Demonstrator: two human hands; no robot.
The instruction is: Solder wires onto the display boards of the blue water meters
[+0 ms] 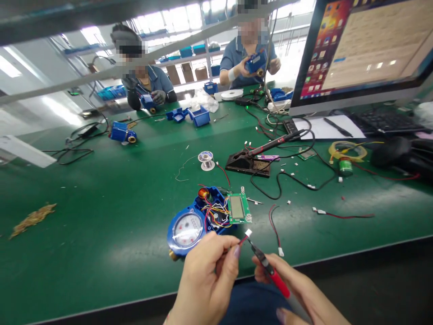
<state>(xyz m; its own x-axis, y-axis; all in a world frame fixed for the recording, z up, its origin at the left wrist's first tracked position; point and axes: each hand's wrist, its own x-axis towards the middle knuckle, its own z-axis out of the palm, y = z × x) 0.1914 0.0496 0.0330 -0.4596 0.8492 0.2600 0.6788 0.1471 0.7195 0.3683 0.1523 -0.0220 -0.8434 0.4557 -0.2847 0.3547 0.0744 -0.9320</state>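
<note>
One red-and-black lead [242,239] ending in a white connector [248,233], lower centre of the frame, raised over the near part of the bench [111,253]; left hand [211,271] with its fingers pinched on the lead just behind the connector, presumably to keep so small an end steady and exposed.

One pair of red-handled pliers [267,266], lower right of centre, grasped in the fingers of the right hand [299,282]; tips directed up and left, close by the connector, contact not possible to confirm. The slant seems chosen to leave the connector in sight.

One blue meter [186,228], centre, just beyond the left hand, dial upward; circuit board [238,208] at the right of its housing [216,193], apparently set there because wires [218,209] tie it close.

One soldering iron [275,142], right of centre, resting in its stand [246,164], probably to hold its tip off the bench.

Containers, four: the housing, uncovered, with coloured wires, a dark part and an orange-topped cylinder [203,193]; a spool [206,161], centre, wound with thin wire; a green-labelled jar [345,167], right, contents not discernible; a blue box [200,117], upper centre, contents likewise not discernible
</note>
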